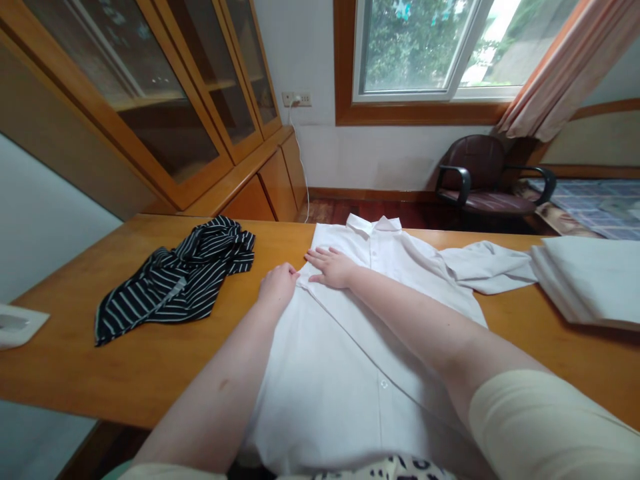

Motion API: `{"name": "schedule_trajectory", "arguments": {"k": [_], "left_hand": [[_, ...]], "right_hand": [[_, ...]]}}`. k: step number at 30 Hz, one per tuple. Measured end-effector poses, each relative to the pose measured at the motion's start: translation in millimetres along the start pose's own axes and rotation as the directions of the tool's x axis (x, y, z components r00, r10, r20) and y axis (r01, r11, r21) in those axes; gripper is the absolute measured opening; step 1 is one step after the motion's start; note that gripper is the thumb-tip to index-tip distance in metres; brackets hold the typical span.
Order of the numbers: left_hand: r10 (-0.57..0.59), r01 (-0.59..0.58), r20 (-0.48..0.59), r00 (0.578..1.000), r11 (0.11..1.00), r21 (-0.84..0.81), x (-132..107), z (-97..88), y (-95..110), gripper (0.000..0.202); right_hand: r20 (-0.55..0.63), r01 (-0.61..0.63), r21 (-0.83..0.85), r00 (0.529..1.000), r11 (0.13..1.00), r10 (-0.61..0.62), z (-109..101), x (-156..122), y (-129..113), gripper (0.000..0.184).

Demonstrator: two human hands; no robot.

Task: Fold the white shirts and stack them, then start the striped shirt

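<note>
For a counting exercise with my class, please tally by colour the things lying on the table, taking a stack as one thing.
White: 3 (shirt, stack, and an object cut off by the picture's left edge)
Black with white stripes: 1 (crumpled cloth)
Total: 4

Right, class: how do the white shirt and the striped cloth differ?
The white shirt is plain, the striped cloth black with white stripes. The shirt lies mostly spread out, the cloth bunched. The left hand and right hand touch the shirt, neither touches the cloth. Both lie on the table.
</note>
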State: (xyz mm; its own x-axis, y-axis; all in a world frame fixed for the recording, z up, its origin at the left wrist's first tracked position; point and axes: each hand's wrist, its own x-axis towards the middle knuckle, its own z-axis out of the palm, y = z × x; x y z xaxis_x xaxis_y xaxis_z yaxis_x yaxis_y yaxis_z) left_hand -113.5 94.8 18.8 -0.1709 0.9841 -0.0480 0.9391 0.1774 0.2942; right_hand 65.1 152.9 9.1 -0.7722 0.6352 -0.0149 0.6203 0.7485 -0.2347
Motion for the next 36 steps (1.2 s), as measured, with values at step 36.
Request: {"name": "schedule_trajectory", "arguments": {"k": [36], "left_hand": [[-0.011, 0.013, -0.029, 1.000, 0.998, 0.068, -0.5, 2.8, 3.6, 0.022]], "right_hand": [[0.002, -0.260, 0.059, 0.965, 0.964, 0.260, 10.2, -289.9, -47.9, 0.068]]}}
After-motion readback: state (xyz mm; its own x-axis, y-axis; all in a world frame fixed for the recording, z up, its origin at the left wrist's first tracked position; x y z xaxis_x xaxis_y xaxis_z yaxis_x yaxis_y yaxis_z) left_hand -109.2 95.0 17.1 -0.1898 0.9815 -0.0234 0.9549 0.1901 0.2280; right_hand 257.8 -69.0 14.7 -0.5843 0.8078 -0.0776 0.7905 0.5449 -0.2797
